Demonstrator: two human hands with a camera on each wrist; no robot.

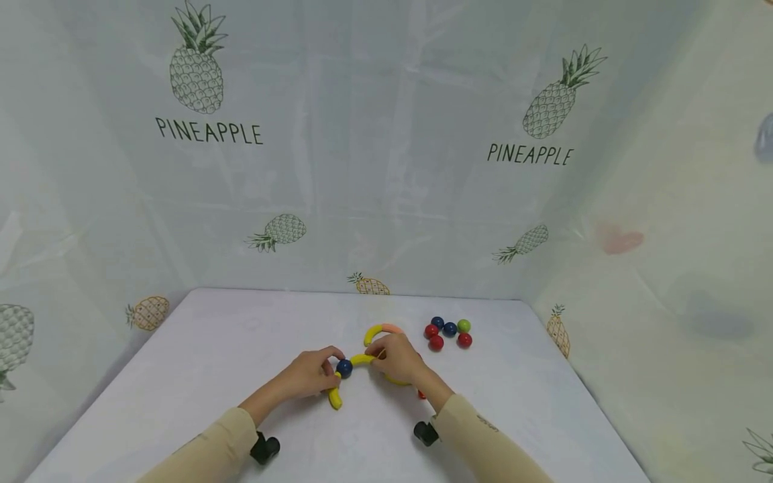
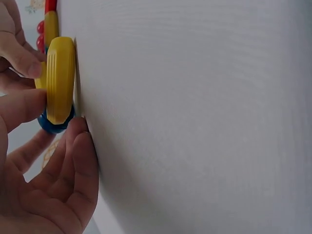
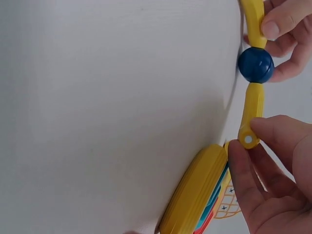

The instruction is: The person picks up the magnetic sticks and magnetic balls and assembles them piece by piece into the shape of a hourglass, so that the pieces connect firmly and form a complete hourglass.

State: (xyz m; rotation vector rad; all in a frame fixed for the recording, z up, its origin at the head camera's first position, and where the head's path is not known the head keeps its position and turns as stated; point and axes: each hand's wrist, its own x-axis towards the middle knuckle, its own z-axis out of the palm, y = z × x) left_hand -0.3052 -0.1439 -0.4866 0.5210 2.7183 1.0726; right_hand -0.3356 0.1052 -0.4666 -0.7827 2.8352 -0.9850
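Centrally at the white table (image 1: 513, 429), by the curled left hand (image 1: 309, 373) and the narrowly pinched right hand (image 1: 397, 358), a near yellow bar (image 1: 335, 400) and a far yellow bar (image 1: 362, 359) are held respectively. The near bar's long axis is pointed toward the person, the far bar's crosswise to the right, and between their inner ends a blue ball (image 1: 344, 368) is set

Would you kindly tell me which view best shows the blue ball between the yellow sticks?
The right wrist view: the blue ball appears large and almost uncovered between yellow sticks. The head view shows it small, beside the left hand; in the left wrist view, one stick partly hides it.
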